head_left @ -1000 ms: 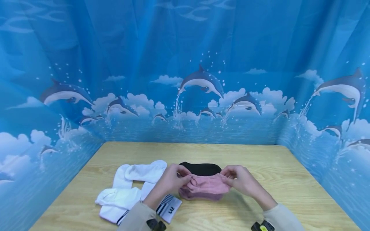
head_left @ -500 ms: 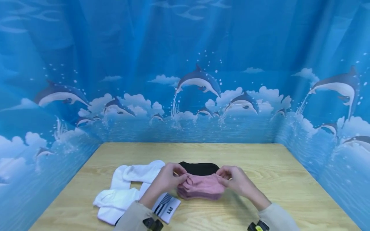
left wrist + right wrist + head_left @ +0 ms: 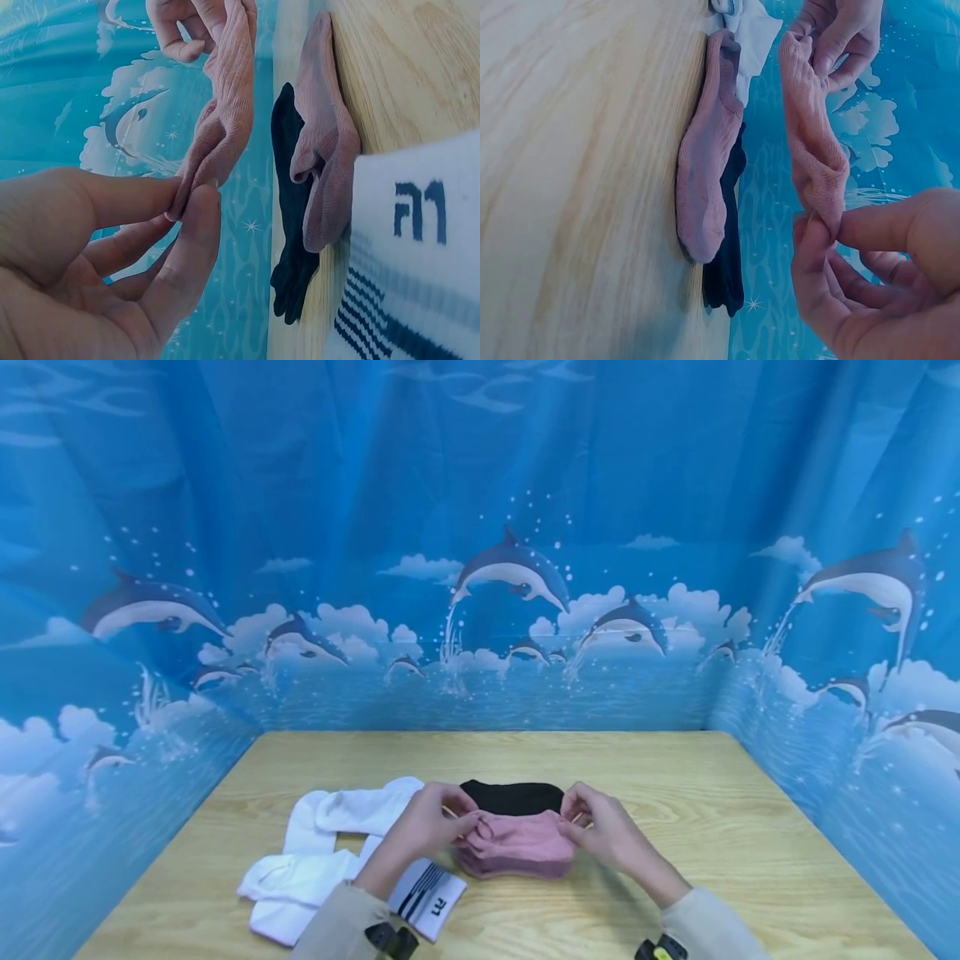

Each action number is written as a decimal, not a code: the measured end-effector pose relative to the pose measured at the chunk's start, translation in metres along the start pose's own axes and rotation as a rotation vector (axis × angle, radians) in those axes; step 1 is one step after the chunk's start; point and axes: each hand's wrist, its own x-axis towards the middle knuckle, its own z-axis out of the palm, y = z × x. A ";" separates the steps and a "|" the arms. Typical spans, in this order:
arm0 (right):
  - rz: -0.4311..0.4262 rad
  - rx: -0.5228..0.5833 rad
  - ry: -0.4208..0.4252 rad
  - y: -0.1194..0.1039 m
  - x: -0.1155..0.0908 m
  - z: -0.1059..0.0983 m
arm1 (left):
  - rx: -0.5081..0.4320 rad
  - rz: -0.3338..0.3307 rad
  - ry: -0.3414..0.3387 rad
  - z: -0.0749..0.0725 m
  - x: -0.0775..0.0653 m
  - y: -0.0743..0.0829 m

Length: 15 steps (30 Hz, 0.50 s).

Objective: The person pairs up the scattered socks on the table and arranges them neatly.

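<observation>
A pink sock [image 3: 525, 836] is stretched sideways between both hands, raised off the table. My left hand [image 3: 437, 818] pinches one end between thumb and fingertips; in the left wrist view that sock [image 3: 225, 112] hangs in folds. My right hand [image 3: 603, 828] pinches the opposite end, and the right wrist view shows the sock [image 3: 814, 135] clear of the tabletop. Below it a second pink sock [image 3: 709, 165], looking mauve in shade, lies flat on the wood. Beside that one, farther from me, lies a black sock [image 3: 517, 798].
Several white socks lie at the left: one pair [image 3: 300, 877] near the front, another [image 3: 367, 810] farther back. A striped white cuff [image 3: 431, 897] with a black logo lies by my left forearm. The wooden table [image 3: 675, 777] ends at a blue dolphin curtain [image 3: 480, 527].
The whole scene shifts slightly left as the head camera turns. Both hands keep their pinch on the raised pink sock, with little other movement.
</observation>
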 end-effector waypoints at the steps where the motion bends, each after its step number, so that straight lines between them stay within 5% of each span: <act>1: 0.000 0.002 0.003 0.000 0.000 0.000 | -0.001 -0.005 -0.001 0.000 0.000 0.000; 15: -0.016 -0.022 -0.084 0.003 0.001 0.002 | 0.026 0.018 0.010 0.000 0.001 -0.004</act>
